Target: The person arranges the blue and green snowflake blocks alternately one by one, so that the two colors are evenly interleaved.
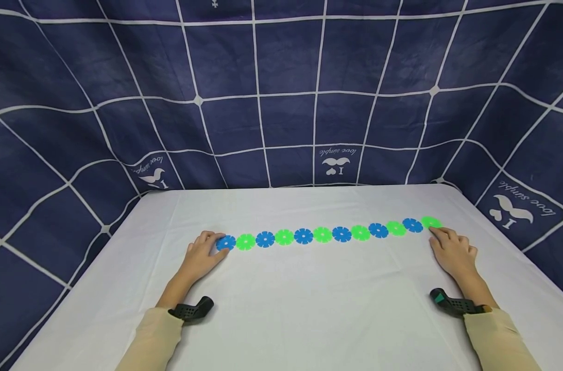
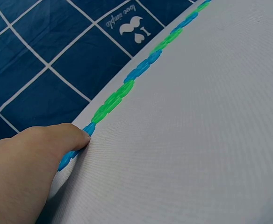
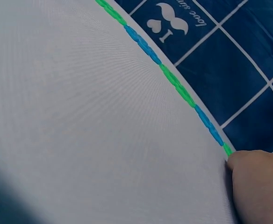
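Note:
A row of notched plastic discs, alternating blue and green and set edge to edge, runs across the white table. My left hand (image 1: 201, 256) holds the blue disc (image 1: 225, 242) at the left end, thumb on its near edge and fingers at the far side. In the left wrist view, the thumb presses against that disc's rim. At the opposite end, my right hand (image 1: 455, 256) pinches the last green disc (image 1: 429, 222), covering part of it. The right wrist view shows only a sliver of this green disc (image 3: 227, 149) beside the hand; the fingertips are hidden there.
Between the hands lie more discs, such as a green disc (image 1: 322, 235) near the middle. The table (image 1: 309, 309) has a white cloth with faint creases. Behind and beside it hangs a dark blue curtain (image 1: 286, 118) with white lines. Each wrist wears a black strap (image 1: 188, 311).

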`<state>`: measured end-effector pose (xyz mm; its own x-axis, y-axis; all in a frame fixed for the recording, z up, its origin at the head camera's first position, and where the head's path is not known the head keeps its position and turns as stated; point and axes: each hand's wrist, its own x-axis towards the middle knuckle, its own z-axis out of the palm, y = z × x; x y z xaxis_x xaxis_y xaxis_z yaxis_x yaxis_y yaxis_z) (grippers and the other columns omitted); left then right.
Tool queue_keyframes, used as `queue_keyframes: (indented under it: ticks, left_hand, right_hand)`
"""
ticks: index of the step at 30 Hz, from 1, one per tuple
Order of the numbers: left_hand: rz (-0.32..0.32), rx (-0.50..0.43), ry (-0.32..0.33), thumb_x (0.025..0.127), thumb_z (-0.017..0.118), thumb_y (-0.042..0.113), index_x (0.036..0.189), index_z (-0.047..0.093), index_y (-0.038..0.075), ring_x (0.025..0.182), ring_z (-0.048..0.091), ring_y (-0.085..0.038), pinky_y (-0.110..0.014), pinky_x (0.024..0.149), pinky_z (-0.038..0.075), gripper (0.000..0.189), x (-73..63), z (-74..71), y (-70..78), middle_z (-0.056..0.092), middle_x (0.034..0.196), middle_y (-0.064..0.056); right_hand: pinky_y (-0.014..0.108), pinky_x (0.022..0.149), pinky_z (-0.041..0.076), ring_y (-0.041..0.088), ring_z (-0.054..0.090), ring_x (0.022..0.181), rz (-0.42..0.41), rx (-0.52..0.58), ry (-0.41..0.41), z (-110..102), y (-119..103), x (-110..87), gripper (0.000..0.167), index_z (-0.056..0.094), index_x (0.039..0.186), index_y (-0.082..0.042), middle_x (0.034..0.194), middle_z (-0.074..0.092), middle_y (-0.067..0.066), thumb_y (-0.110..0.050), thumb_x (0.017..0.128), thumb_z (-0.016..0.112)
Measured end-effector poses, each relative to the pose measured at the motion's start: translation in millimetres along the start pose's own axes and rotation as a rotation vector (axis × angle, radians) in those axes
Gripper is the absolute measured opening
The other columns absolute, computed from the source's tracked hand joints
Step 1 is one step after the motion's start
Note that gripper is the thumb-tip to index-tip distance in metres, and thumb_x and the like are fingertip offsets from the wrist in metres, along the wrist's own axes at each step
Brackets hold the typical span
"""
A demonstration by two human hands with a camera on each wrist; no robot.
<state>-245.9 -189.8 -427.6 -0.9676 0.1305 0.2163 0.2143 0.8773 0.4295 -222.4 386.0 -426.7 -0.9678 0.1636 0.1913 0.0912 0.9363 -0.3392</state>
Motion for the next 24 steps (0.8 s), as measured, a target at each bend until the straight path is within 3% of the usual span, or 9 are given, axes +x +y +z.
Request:
queue_keyframes:
  ticks: [24]
  left_hand:
    - [0.018,0.001,0.009,0.085,0.058,0.035,0.126,0.050,0.007,0.113,0.045,-0.035,-0.047,0.086,0.029,0.051,1.5,2.2,-1.0,0.047,0.121,-0.018]
  right_hand:
    - [0.060,0.082,0.017,0.053,0.025,0.112,-0.032,0.023,0.016,-2.0,-0.8,-1.2,0.049,0.034,0.136,-0.002,0.133,0.029,0.031,-0.032,0.098,0.026]
